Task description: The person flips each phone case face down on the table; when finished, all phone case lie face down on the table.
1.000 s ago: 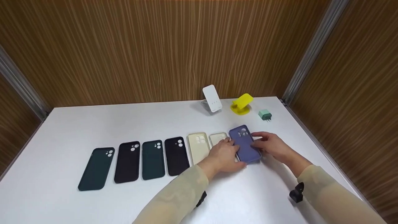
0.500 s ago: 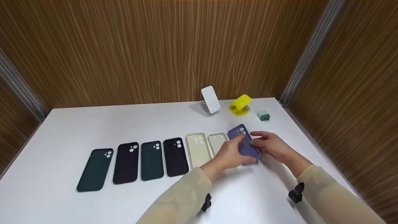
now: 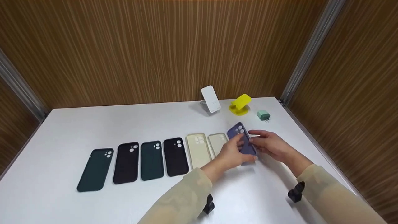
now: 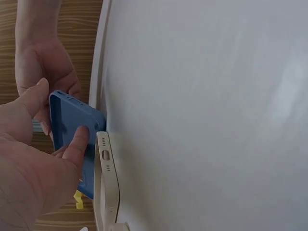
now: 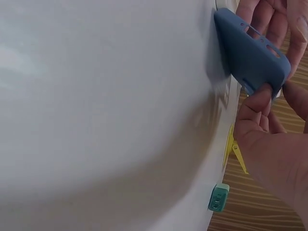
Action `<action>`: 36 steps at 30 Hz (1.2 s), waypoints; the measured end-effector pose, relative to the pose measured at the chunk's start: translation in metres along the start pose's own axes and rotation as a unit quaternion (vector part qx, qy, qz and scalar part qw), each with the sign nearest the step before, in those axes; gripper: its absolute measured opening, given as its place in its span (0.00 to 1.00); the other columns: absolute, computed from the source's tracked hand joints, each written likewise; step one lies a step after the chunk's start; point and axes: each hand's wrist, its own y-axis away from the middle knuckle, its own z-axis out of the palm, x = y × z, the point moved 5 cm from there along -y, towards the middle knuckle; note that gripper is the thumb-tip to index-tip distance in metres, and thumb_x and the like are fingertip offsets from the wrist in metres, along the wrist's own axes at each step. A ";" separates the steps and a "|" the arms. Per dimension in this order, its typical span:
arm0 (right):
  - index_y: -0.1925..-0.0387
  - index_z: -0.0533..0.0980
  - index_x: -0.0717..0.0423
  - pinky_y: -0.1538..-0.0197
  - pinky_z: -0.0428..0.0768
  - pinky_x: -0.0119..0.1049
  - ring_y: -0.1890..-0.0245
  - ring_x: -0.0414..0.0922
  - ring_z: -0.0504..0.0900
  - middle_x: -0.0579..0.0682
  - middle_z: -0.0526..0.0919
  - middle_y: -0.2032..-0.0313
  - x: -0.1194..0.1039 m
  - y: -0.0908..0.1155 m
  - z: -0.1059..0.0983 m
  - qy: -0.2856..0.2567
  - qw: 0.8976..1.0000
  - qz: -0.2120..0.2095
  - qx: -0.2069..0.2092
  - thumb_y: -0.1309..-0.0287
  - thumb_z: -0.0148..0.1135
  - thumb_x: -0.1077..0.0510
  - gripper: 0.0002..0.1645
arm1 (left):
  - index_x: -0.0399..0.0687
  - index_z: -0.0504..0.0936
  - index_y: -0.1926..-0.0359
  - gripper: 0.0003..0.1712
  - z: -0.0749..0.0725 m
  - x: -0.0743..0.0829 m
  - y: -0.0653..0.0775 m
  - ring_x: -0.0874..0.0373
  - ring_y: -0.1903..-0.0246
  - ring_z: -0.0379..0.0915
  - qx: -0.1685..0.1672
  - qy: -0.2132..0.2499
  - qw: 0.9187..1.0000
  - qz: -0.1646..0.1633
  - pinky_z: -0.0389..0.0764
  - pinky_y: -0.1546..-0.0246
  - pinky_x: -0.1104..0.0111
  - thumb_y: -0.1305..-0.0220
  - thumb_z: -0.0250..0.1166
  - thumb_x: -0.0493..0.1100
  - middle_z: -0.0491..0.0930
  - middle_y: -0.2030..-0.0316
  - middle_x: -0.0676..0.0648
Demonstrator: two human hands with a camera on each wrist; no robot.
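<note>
A purple-blue phone case [image 3: 248,148] is tilted at the right end of a row, its right edge raised off the white table. My right hand [image 3: 275,147] pinches that edge between thumb and fingers; the right wrist view shows the grip on the case [image 5: 250,55] up close. From the other side, my left hand [image 3: 230,154] reaches over with fairly straight fingers. One of its fingers touches the inside face of the case [image 4: 72,115], and the thumb extends by the lower edge. Beside them lies a pale, translucent-looking case [image 3: 217,141], partly covered by the left hand.
Farther left lie a cream case [image 3: 198,152], a black case [image 3: 176,158], a dark green case [image 3: 152,161], another black case [image 3: 126,165] and another green case [image 3: 95,171]. Behind stand a white stand [image 3: 211,99], a yellow stand [image 3: 240,104] and a green charger plug [image 3: 263,115].
The left hand has shifted right from the case's left edge onto its face. The purple-blue case has tipped up more on its right side, with the right hand still at that edge.
</note>
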 end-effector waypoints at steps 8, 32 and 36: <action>0.22 0.62 0.67 0.44 0.84 0.37 0.46 0.48 0.85 0.59 0.81 0.39 0.007 -0.003 0.006 -0.043 0.999 -0.011 -0.028 0.22 0.58 0.59 0.35 | 0.43 0.66 0.22 0.52 0.000 -0.002 0.004 0.49 0.32 0.74 0.036 0.130 0.990 -0.048 0.76 0.33 0.60 0.44 0.83 0.37 0.77 0.32 0.38; 0.24 0.68 0.63 0.46 0.85 0.34 0.51 0.46 0.83 0.55 0.82 0.40 0.001 -0.007 0.018 -0.059 0.998 -0.008 -0.034 0.21 0.58 0.58 0.30 | 0.43 0.72 0.25 0.45 -0.007 0.003 0.005 0.48 0.40 0.80 0.070 0.182 0.978 -0.069 0.87 0.50 0.53 0.43 0.79 0.27 0.81 0.35 0.39; 0.24 0.69 0.62 0.44 0.84 0.35 0.50 0.46 0.84 0.53 0.83 0.41 0.002 -0.008 0.019 -0.044 0.999 -0.011 -0.030 0.21 0.60 0.57 0.30 | 0.43 0.71 0.24 0.46 -0.007 0.003 0.006 0.47 0.41 0.81 0.061 0.205 0.974 -0.074 0.87 0.50 0.50 0.42 0.76 0.25 0.79 0.34 0.39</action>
